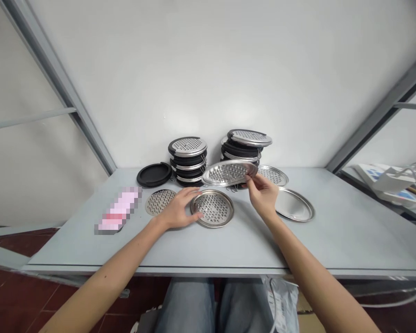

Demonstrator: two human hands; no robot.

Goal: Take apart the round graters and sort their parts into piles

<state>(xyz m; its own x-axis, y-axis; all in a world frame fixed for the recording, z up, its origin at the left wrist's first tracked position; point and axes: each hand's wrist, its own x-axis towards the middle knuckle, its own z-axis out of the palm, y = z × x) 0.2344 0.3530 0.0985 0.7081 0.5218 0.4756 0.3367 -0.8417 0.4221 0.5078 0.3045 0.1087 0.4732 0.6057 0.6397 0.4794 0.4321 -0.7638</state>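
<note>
My right hand (pixel 262 191) pinches the near edge of a round perforated steel grater disc (pixel 229 172) and holds it tilted above the grey table (pixel 350 231). My left hand (pixel 178 210) lies on the table with its fingers closed on the left rim of a second perforated disc (pixel 213 208), which lies flat. A third perforated disc (pixel 158 201) lies just left of that hand. A plain steel disc (pixel 294 204) lies to the right of my right hand, and another perforated disc (pixel 273 174) lies behind it.
Two stacks of black-rimmed grater units (pixel 187 159) (pixel 244 147) stand at the back by the white wall. A black round lid (pixel 154 175) lies left of them. A blurred pink patch (pixel 119 210) covers something at the left. Metal frame bars slant up on both sides.
</note>
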